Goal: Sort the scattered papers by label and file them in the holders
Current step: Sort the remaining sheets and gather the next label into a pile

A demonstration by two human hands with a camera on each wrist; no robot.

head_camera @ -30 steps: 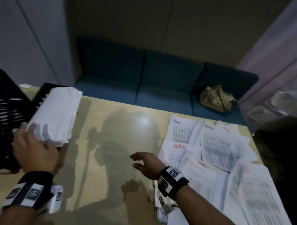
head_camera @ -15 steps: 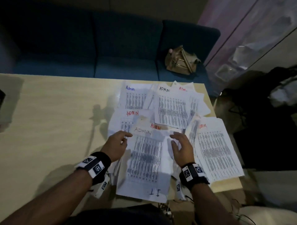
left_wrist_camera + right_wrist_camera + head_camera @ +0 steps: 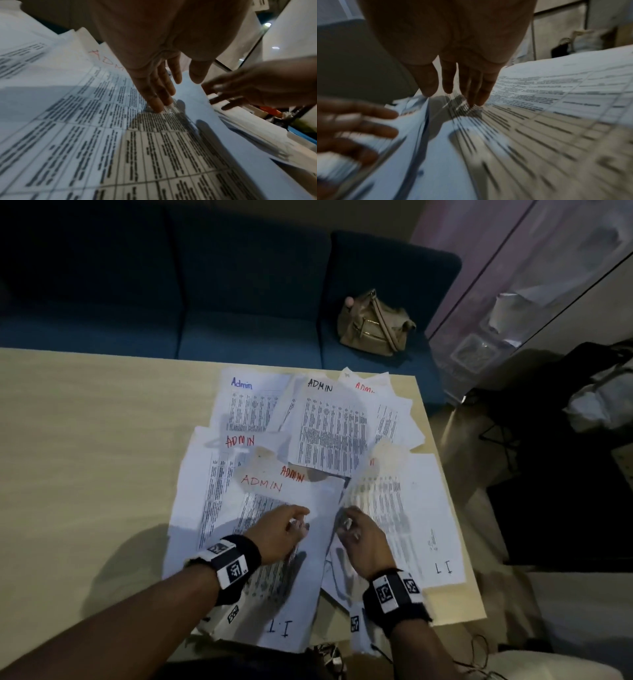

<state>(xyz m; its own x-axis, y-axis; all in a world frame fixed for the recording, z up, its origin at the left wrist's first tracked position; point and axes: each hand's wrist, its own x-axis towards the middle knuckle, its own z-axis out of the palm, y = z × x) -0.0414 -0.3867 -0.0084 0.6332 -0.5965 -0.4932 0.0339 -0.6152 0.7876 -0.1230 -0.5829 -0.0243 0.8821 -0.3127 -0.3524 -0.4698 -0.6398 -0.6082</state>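
Papers (image 3: pixel 329 436) overlap in a heap at counter's (image 3: pixel 85 440) right end. Left hand (image 3: pixel 279 534) flat, fingers straight on top ADMIN sheet (image 3: pixel 301 583); right hand (image 3: pixel 356 539) released just beside. Risk: sheets bear both ADMIN and IT marks; misfiling likely.

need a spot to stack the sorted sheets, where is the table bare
The table is bare left of the papers, from the sofa edge to the near edge. The right half is crowded: overlapping papers reach the right and near edges, with the left hand and right hand on them.
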